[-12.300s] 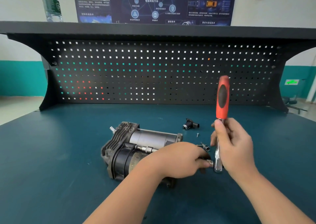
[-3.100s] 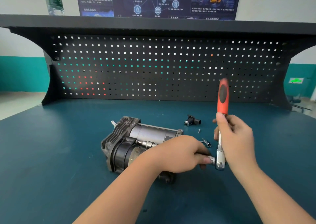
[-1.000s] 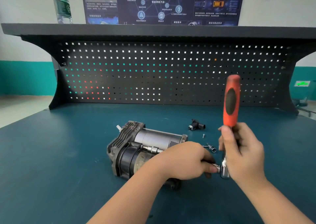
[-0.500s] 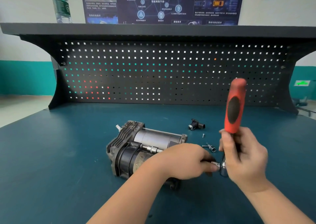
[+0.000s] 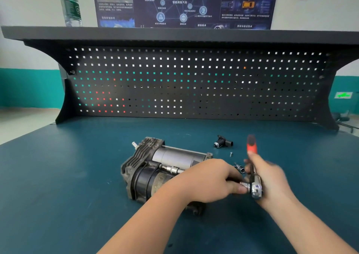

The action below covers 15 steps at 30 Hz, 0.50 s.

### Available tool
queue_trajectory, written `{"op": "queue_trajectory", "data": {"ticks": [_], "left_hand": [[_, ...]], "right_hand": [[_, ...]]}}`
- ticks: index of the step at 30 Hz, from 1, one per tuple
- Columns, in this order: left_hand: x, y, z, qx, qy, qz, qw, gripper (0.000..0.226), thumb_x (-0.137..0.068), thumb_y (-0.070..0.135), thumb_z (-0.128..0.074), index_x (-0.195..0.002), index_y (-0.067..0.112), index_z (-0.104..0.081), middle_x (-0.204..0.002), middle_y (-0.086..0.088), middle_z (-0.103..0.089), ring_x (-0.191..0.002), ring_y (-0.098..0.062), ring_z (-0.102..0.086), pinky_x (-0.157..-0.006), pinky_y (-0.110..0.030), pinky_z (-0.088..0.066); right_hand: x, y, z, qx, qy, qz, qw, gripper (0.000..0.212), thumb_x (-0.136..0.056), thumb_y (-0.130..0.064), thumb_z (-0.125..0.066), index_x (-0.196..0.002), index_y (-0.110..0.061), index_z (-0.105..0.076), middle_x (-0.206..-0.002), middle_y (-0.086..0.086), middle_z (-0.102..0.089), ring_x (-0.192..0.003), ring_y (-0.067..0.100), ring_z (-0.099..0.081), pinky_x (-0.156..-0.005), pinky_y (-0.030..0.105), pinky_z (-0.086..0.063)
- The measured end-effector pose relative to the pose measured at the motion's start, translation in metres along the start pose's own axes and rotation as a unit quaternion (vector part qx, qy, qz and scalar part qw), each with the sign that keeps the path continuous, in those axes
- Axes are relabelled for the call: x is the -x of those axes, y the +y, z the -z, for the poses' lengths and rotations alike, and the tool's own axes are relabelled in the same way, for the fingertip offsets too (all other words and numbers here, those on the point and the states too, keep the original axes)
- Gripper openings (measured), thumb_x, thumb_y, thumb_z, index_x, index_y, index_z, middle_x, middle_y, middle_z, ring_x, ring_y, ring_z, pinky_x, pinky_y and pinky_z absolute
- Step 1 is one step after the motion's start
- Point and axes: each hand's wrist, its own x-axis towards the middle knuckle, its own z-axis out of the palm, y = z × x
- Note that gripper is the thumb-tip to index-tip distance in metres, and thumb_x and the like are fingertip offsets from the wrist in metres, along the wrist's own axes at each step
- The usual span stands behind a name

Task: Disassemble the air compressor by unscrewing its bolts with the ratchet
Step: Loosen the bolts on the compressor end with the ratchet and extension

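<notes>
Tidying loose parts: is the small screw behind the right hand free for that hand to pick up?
Probably not yet: the right hand grips the ratchet. The small screw itself lies uncovered on the bench.

The compressor [image 5: 155, 168] shows dull, grimy cast metal fins, a smooth brushed-metal cylinder and a matt black, probably plastic, housing. The ratchet [image 5: 256, 188] has a glossy chromed head and a matt red and black grip, blurred here. The bench [image 5: 77, 185] is matt teal; the pegboard [image 5: 194, 82] is matt black perforated metal.
</notes>
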Motion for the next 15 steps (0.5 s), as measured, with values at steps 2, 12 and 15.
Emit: {"op": "queue_trajectory", "data": {"ticks": [2,12,15], "left_hand": [[0.000,0.001,0.001,-0.012,-0.020,0.000,1.000,0.028,-0.091,0.039,-0.055,-0.114,0.026,-0.064,-0.110,0.005,-0.068,-0.102,-0.013,-0.058,-0.089,-0.031,-0.046],[0.000,0.002,0.002,-0.007,-0.026,-0.005,1.000,0.024,-0.092,0.035,-0.054,-0.087,0.018,-0.070,-0.085,0.004,-0.071,-0.082,-0.012,-0.060,-0.078,-0.029,-0.048],[0.000,0.001,0.001,0.017,0.010,-0.002,1.000,0.022,-0.092,0.035,-0.055,-0.089,0.019,-0.070,-0.086,0.004,-0.071,-0.080,-0.009,-0.059,-0.076,-0.026,-0.047]], "right_hand": [[0.009,-0.008,-0.002,0.053,0.018,0.196,0.979,0.029,-0.093,-0.032,-0.058,-0.073,-0.011,-0.059,-0.045,-0.003,-0.052,-0.040,0.009,-0.045,-0.047,0.025,-0.039],[0.012,-0.014,-0.002,0.162,-0.031,0.305,0.938,0.029,-0.091,-0.043,-0.053,-0.075,-0.020,-0.059,-0.047,-0.001,-0.052,-0.044,0.008,-0.045,-0.049,0.023,-0.040],[-0.002,-0.005,0.002,0.080,-0.013,0.012,0.997,0.028,-0.092,-0.031,-0.059,-0.080,-0.007,-0.061,-0.049,0.001,-0.050,-0.050,0.017,-0.044,-0.055,0.032,-0.038]]}}
